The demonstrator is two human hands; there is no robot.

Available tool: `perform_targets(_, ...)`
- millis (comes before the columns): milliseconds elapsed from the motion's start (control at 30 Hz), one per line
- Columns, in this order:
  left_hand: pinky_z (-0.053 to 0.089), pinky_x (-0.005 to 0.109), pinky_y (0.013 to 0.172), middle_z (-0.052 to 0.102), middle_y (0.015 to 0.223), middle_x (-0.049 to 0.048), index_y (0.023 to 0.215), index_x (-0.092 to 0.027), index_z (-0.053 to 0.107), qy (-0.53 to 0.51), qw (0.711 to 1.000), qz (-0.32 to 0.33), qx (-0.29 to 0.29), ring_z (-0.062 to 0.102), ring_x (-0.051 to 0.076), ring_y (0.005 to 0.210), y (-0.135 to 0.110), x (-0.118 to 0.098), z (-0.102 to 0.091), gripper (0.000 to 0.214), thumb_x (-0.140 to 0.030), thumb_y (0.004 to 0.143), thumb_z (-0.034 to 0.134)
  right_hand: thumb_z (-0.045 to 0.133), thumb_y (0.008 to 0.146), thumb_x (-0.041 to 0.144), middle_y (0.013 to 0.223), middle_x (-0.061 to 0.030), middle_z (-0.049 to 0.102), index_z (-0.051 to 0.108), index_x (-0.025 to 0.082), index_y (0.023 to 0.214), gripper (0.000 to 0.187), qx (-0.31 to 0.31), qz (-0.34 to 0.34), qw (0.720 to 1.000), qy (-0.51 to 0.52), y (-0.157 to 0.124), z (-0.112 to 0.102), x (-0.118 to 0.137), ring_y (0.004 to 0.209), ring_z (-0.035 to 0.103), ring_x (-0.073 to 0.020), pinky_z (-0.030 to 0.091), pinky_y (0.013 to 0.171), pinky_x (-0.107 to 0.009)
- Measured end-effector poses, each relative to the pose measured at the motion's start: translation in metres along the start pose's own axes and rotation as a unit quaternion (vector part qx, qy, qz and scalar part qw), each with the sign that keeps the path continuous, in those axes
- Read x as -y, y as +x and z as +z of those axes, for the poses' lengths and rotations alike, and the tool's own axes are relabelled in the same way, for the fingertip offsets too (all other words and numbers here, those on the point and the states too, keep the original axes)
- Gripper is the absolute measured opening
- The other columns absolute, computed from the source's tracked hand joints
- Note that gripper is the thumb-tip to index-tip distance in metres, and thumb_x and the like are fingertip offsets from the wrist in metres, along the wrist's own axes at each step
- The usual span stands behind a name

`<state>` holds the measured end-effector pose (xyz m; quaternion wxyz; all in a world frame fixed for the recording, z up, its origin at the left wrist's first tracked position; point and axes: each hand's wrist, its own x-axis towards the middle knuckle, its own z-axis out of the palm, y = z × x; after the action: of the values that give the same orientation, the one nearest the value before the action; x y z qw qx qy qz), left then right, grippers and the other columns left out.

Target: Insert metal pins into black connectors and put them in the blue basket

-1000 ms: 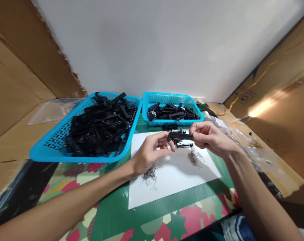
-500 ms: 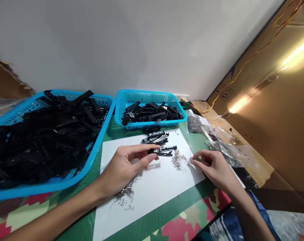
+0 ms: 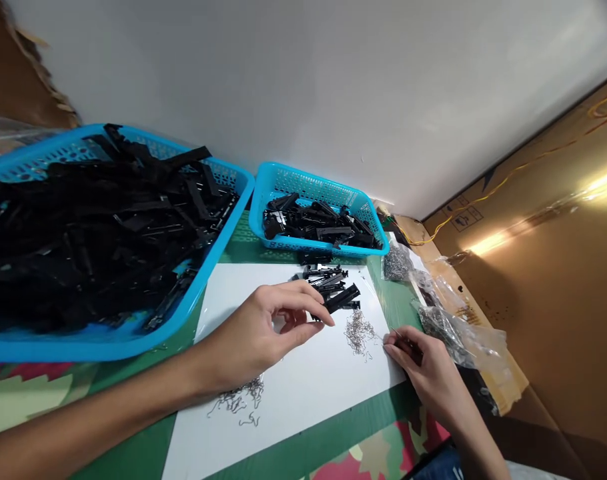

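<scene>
My left hand point(image 3: 278, 323) pinches a narrow black plastic part point(image 3: 341, 299) between thumb and fingers, above the white sheet point(image 3: 303, 407). Behind it lies a small group of similar black parts point(image 3: 328, 275), some with metal strips. My right hand point(image 3: 423, 360) is closed in a pinch at the sheet's right edge. A thin wire end seems to show at its fingertips, too small to name. Between the hands is a pile of tiny bent wire pieces point(image 3: 357, 331). Another pile of larger bent wires point(image 3: 241, 400) lies under my left wrist, partly covered.
A large blue basket point(image 3: 223, 250) heaped with black parts stands at left. A smaller blue basket point(image 3: 323, 179) with more such parts is at the back. Plastic bags of metal pieces point(image 3: 397, 261) lie at right, beside a cardboard wall point(image 3: 558, 280).
The black part in my left hand has turned, its long flat side now showing. My right hand keeps its pinch near the small wire pile. The view has shifted and tilted.
</scene>
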<state>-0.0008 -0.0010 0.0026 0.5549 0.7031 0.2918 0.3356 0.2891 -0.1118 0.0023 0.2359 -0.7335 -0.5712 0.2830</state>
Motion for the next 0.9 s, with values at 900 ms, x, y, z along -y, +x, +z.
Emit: perform_targets(900,0.043,0.025,0.063,0.068,0.102,0.0034,0.097,-0.021,0.084,0.017,1.000,0.009,0.000,0.058,0.012,0.073,-0.001,0.005,0.004,0.022,-0.013,0.094,0.064,0.065,0.100,0.050,0.086,-0.0070,0.072,0.070,0.019,0.092,0.032,0.088,-0.048,0.993,0.059,0.018,-0.020,0.039,0.078,0.061,-0.0186,0.043,0.065,-0.029)
